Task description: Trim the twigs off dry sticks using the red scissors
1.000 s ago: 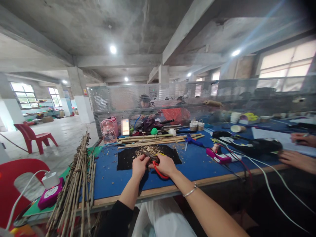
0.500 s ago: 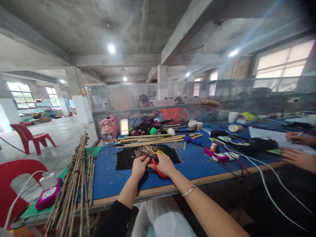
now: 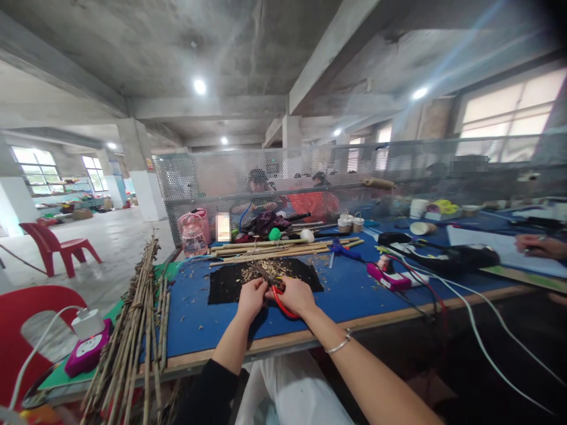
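My left hand [image 3: 250,297] is closed round a short dark stick [image 3: 264,276] held over a black mat [image 3: 225,285]. My right hand [image 3: 297,295] grips red-handled shears [image 3: 280,301], whose blades meet the stick just past my left fingers. Both hands touch at the middle of the blue table [image 3: 354,292]. Wood chips [image 3: 261,270] lie scattered on the mat beyond my hands. A silver bangle [image 3: 339,342] circles my right wrist.
A bundle of long thin sticks [image 3: 137,319] leans at the table's left end beside a pink power strip [image 3: 86,349]. Bamboo poles [image 3: 283,248], a blue tool [image 3: 343,251], a pink device [image 3: 390,278] and cables lie further back. Another person's hand [image 3: 535,245] rests at far right. People sit behind a mesh screen [image 3: 310,171].
My hands stay together on the stick and shears. The other person's nearer hand at the right edge has withdrawn out of sight. The view has shifted slightly.
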The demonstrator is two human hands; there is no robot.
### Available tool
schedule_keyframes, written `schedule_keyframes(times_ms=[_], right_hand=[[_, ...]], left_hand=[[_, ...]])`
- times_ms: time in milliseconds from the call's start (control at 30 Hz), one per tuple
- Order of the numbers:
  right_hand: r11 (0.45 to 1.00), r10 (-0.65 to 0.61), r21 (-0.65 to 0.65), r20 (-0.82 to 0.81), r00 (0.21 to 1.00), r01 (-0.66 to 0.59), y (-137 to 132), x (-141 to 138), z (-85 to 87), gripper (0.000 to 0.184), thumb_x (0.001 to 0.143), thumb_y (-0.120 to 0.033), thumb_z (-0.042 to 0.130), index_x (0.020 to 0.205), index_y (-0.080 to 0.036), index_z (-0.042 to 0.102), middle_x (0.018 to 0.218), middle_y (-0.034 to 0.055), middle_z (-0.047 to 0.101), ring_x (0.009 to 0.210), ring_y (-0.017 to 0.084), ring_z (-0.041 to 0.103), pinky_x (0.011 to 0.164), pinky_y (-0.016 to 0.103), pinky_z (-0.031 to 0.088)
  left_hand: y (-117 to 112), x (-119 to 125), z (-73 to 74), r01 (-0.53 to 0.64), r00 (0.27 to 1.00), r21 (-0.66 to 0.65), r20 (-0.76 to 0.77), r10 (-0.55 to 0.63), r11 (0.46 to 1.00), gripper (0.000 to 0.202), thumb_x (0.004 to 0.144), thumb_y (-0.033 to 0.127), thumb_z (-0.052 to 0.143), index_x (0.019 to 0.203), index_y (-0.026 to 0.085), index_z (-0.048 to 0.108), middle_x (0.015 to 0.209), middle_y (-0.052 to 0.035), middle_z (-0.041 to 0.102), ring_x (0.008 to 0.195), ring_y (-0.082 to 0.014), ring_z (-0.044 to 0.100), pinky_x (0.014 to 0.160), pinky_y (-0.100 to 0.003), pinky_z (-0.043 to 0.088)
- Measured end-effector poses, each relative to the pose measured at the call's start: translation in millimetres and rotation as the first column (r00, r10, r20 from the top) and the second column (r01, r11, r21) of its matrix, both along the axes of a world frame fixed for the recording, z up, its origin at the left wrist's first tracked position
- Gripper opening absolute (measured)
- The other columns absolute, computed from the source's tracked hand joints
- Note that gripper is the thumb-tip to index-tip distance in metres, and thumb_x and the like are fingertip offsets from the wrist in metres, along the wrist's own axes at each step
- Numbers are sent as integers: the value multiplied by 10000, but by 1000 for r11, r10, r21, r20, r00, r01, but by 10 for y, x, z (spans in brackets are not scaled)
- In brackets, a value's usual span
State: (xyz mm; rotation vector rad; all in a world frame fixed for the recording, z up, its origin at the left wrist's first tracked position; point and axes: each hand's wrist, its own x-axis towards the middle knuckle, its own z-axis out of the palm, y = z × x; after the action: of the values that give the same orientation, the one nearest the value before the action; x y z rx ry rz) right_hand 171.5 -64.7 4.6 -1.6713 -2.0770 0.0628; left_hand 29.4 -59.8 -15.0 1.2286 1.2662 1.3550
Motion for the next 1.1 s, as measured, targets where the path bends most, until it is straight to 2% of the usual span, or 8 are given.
schedule_keyframes(times_ms=[67,167,367,600,900,1100], right_hand=[[1000,-5,3,-5,1000,5,4,-1,-8,521,653,-711,512,813,-219,575,812,63,670,776,238,632,613,283,390],[999,18,32,-14,1000,-18,22,0,-21,559,644,-708,527,891,-208,567,887,73,657,844,236,617,678,292,400],[994,99,55,-3,995,-99,74,10,-56,551,635,-667,578,909,-190,547,933,80,637,912,239,581,743,304,384],[987,151,57,-12,988,-150,105,15,-99,563,641,-626,602,986,-186,530,980,84,616,978,241,544,786,324,355],[989,138,54,-25,990,-136,98,8,-97,547,646,-633,600,956,-187,538,962,76,617,950,237,553,773,321,355],[986,154,75,-31,988,-151,108,17,-97,546,648,-631,601,957,-185,535,971,77,614,950,238,553,765,311,357]], left_hand=[[7,4,15,43,999,-34,14,-43,998,207,734,351,599,780,155,647,615,-24,634,395,-71,457,375,-170,345],[6,10,48,12,998,-84,58,-7,996,220,792,359,534,796,149,600,714,-43,653,406,-55,466,386,-159,361],[5,23,55,52,989,-81,142,-40,995,191,830,343,473,816,167,544,759,-51,658,478,-85,545,392,-158,365],[21,20,22,44,995,-79,95,-37,996,179,821,318,471,863,174,569,751,-56,676,531,-122,593,410,-171,366],[-29,26,57,28,1000,-24,6,-28,999,150,781,291,506,766,161,580,650,-38,639,462,-116,525,427,-209,388],[19,11,1,68,998,-8,17,-68,998,188,769,340,515,738,162,568,605,-27,612,431,-102,487,403,-196,354]])
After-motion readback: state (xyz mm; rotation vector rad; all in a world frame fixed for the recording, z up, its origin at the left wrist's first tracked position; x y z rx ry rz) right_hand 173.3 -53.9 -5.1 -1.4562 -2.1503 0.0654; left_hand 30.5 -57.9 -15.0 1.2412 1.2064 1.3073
